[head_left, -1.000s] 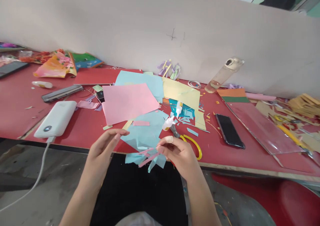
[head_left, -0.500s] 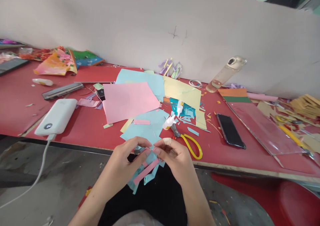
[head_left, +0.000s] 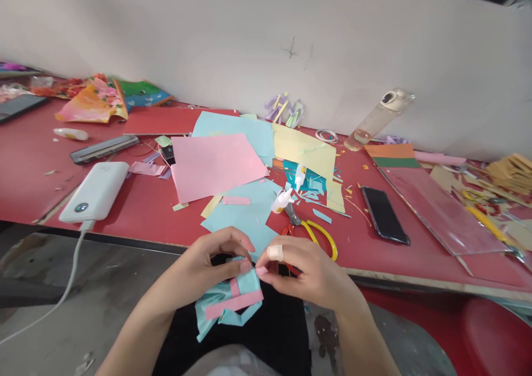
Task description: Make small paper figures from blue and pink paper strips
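Note:
Over my lap, my left hand (head_left: pixel 220 262) pinches the top edge of a folded light-blue paper piece (head_left: pixel 250 280) that has pink strips across it. One pink paper strip (head_left: pixel 235 305) lies along its lower part, and crumpled blue folds hang below. My right hand (head_left: pixel 295 265), with a bandage on one finger, pinches a small bit of pink paper (head_left: pixel 261 271) at the right edge of the blue piece. The fingertips of both hands are close together. White glue bottles (head_left: pixel 282 201) and yellow-handled scissors (head_left: pixel 320 234) lie just beyond my right hand.
Pink (head_left: pixel 216 165), blue (head_left: pixel 241 209) and yellow paper sheets (head_left: pixel 305 148) cover the middle of the red table (head_left: pixel 158 220). A white power bank (head_left: pixel 97 193) with a cable lies left. A phone (head_left: pixel 384 215) and a leaning bottle (head_left: pixel 380 118) are at the right.
The blue paper piece has turned and now faces me more openly. My right hand has moved slightly right and down, and pink paper now shows between its fingertips.

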A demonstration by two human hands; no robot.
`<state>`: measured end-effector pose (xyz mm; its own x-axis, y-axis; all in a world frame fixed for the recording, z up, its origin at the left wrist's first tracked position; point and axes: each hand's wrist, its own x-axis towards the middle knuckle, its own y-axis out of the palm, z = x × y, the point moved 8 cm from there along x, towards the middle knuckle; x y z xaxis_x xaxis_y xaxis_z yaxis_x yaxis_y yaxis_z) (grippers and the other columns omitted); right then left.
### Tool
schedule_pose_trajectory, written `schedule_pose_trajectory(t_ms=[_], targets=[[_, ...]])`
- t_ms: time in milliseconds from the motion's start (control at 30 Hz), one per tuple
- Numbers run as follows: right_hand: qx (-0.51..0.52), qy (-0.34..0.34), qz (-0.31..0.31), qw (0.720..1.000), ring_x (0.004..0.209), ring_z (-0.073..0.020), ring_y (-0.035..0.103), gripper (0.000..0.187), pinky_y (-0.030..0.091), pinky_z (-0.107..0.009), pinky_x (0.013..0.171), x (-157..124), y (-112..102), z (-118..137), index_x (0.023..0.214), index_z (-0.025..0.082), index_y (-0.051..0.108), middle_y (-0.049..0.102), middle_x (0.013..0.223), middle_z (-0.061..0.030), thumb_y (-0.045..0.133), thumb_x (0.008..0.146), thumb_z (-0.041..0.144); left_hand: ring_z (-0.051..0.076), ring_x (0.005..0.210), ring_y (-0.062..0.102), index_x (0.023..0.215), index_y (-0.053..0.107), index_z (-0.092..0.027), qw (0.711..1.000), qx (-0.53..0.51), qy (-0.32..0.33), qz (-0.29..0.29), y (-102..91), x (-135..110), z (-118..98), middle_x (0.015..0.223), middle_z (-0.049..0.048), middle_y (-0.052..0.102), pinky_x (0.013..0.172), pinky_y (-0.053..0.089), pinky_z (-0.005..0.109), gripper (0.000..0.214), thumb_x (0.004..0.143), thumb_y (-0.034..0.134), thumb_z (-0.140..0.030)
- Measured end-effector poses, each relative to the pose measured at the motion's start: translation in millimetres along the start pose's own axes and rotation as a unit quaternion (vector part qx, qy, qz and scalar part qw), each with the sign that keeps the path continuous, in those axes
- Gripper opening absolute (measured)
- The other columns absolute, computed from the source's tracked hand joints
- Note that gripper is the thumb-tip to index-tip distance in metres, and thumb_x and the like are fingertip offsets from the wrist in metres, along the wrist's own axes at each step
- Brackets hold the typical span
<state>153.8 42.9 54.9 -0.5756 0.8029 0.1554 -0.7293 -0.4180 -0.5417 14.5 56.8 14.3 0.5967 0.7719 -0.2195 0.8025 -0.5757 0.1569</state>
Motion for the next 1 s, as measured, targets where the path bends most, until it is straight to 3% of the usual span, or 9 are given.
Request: schedule_pose_trajectory(t_ms=[167,333,567,1000], targets=[[-0.036,-0.042,0.021,0.998,0.069,-0.0117,0.059,0.008,0.047,-0.021,0.065,1.8,4.7,1.1,0.092,0.022,0.067,0.066,0.078,0.001,0.066,0.092,0.014,0.014,0.081,0.06,0.099,0.066,-0.02,1.0,0.008,-0.007,0.013,0.7,-0.2,-0.4,0.086,0.0011,0.065,0.063,0.05,0.021,0.013,0.092,0.072,-0.029],[-0.051,-0.072,0.001,0.996,0.067,-0.0101,0.057,0.012,0.046,-0.021,0.066,0.4,5.4,1.1,0.09,0.022,0.064,0.064,0.076,0.0031,0.068,0.087,0.011,0.014,0.081,0.061,0.098,0.065,-0.019,0.999,0.018,-0.011,0.028,1.5,0.9,-2.0,0.086,0.0015,0.068,0.063,0.046,0.022,0.012,0.091,0.072,-0.027],[-0.018,-0.034,0.001,0.999,0.071,-0.0112,0.06,0.01,0.049,-0.022,0.068,-0.1,3.8,-2.3,0.092,0.023,0.064,0.065,0.081,0.0015,0.069,0.089,0.014,0.014,0.079,0.059,0.096,0.065,-0.019,0.999,0.022,-0.01,0.033,1.5,2.7,-5.6,0.084,0.0006,0.066,0.062,0.043,0.022,0.01,0.091,0.07,-0.026],[-0.025,-0.052,0.01,0.998,0.068,-0.011,0.055,0.021,0.046,-0.021,0.065,-1.3,3.4,-2.1,0.092,0.025,0.062,0.063,0.08,0.0033,0.068,0.081,0.008,0.014,0.079,0.058,0.099,0.065,-0.02,0.998,0.038,-0.013,0.056,4.4,2.1,-5.5,0.089,0.0021,0.07,0.067,0.043,0.024,0.012,0.092,0.07,-0.029]])
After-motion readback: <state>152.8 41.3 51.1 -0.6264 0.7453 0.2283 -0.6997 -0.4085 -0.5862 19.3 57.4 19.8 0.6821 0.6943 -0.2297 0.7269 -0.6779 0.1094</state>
